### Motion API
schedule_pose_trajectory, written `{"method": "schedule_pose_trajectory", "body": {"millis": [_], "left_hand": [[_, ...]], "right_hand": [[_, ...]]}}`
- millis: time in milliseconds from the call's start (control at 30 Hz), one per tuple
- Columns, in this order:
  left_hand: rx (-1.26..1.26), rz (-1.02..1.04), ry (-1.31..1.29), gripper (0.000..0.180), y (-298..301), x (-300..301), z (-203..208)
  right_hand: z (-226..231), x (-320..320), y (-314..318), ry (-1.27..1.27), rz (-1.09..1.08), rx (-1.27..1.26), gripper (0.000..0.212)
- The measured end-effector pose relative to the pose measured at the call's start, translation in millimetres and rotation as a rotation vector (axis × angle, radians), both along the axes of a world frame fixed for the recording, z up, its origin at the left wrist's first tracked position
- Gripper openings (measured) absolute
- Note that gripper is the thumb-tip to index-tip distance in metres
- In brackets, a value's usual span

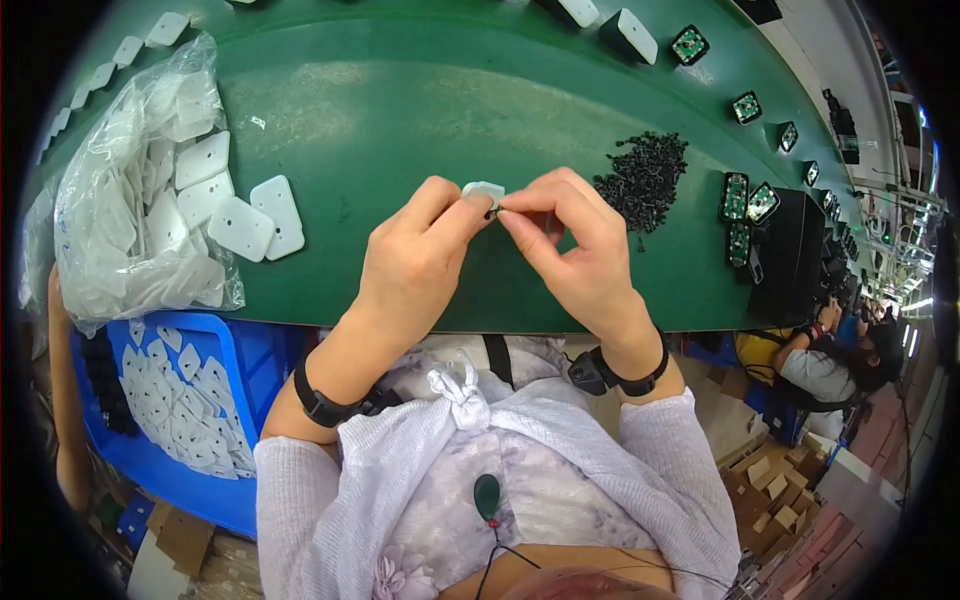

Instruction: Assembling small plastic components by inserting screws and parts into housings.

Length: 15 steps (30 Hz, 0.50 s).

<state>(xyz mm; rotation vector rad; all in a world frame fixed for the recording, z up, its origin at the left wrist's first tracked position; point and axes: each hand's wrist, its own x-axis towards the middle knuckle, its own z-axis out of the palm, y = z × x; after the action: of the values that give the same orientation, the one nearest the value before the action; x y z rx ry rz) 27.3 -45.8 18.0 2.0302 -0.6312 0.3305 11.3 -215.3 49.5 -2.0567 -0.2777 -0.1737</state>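
Over the green table (400, 110), my left hand (412, 250) is closed on a small white plastic cover (484, 188), whose far end shows past the fingers. At the cover's near edge, the thumb and forefinger of my right hand (585, 240) pinch a tiny black part (494, 212); the fingertips hide most of it. To the right of that hand lies a heap of small black parts (650, 180). Several loose white covers, each with a small dark hole, lie left of my left hand; one such cover (240, 228) overlaps another.
A clear plastic bag (130, 220) of white covers stands at the left. Below it, a blue bin (235, 375) holds more white pieces. Black housings with green circuit boards (735, 195) line the right, beside a black box (790, 255). Another person (825, 370) sits far right.
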Motion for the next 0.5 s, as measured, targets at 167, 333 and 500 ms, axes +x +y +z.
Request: {"method": "schedule_pose_trajectory", "body": {"millis": [167,333,500], "left_hand": [[-0.399,0.024,0.543,0.025,-7,-4,7],[-0.722,-0.080,0.815,0.020,-4,-8,-1],[-0.750,-0.125,0.936,0.011,1,-8,-1]], "right_hand": [[-3,-6,1,-0.057,0.003,-0.053,0.011],[-14,-11,6,0.092,-0.109,0.135,0.007],[-20,-12,10,0.078,-0.115,0.115,0.006]]}}
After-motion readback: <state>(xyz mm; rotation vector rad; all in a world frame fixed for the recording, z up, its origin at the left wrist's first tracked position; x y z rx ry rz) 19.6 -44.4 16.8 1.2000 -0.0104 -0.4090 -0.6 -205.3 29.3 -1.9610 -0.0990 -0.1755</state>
